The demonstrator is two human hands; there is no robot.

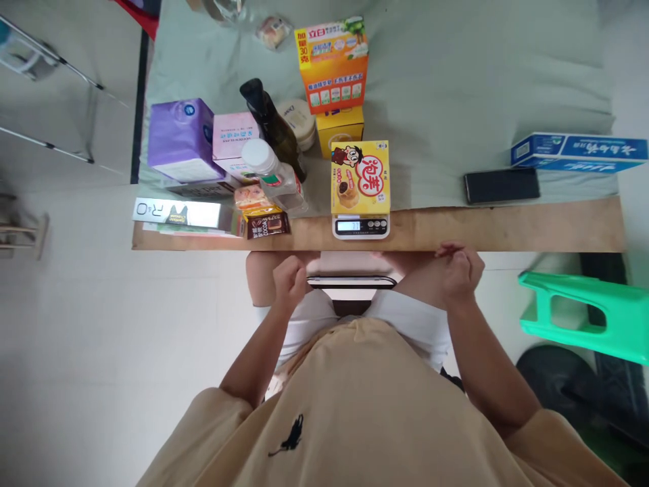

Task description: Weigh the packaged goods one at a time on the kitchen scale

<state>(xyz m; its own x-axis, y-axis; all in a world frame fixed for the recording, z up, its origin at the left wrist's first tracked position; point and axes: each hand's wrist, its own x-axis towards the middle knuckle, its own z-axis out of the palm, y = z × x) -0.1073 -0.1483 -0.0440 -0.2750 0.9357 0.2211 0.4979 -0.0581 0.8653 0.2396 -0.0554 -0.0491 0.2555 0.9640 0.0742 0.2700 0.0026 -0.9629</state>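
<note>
Below the table edge, left hand (290,279) and right hand (459,266) rest fisted, each grip closed, empty.

Table (507,230), wooden front edge, green cloth (456,88) covering it; bearing a kitchen scale (361,226), black phone (501,185), blue carton (578,151), purple pack (181,138).

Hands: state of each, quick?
Left hand: loosely curled, holding nothing visible, below the table edge.
Right hand: loosely curled, empty, beside the table edge.
</note>
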